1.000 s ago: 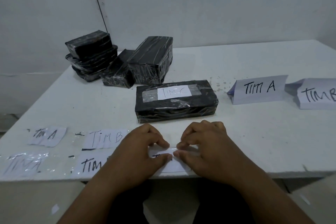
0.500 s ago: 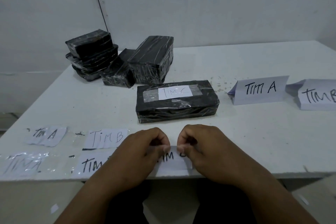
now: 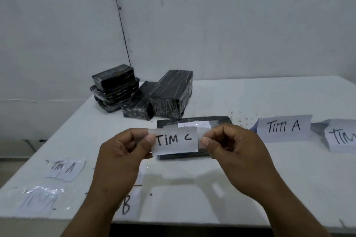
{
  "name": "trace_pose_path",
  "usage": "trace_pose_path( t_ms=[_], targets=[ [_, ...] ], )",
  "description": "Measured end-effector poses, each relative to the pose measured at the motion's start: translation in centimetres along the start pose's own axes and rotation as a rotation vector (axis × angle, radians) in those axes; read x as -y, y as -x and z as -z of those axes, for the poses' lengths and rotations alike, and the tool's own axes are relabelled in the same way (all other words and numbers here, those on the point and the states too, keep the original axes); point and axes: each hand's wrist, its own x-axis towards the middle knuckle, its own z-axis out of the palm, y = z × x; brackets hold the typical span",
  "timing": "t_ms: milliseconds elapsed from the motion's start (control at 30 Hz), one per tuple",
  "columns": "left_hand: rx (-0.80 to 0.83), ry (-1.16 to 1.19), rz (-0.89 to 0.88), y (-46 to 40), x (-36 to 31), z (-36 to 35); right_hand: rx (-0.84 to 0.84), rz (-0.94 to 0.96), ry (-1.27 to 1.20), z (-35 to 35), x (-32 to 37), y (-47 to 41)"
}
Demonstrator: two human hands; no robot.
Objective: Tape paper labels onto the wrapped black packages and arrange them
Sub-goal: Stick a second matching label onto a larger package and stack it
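Label: the "TIM C" slip (image 3: pixel 176 140) is now off the tabletop (image 3: pixel 269 179), lifted in front of me with its tape.
Left hand (image 3: pixel 123 152): pinches the slip's left end.
Right hand (image 3: pixel 231 148): pinches the right end.
Package (image 3: pixel 221 121): behind the slip, already labelled.
Meaning: I judge this slip needs one from the stack (image 3: pixel 169 96).

We record: flat black wrapped package (image 3: pixel 221 121) mostly hidden behind our held white "TIM C" paper label (image 3: pixel 174 140); folded white paper sign (image 3: pixel 341 136) cut off at right edge, lettering incomplete.
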Motion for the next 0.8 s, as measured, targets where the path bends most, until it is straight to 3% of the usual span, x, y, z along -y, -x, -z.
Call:
trace_pose_path(
  t_ms=[300, 633, 800],
  targets=[
    [-0.195, 0.101, -0.009, -3.3, -1.4, 0.4, -0.083, 0.001, -0.026, -2.5, 1.7, -4.6],
    [-0.276, 0.252, 0.045, -9.4, -1.3, -0.8, -0.133, 0.023, -0.163, -5.4, 1.8, -10.1],
    [-0.266, 0.233, 0.084, -13.1, -0.1, -2.5, -0.243, 0.007, -0.299, -6.3, 1.2, -12.5]
  ],
)
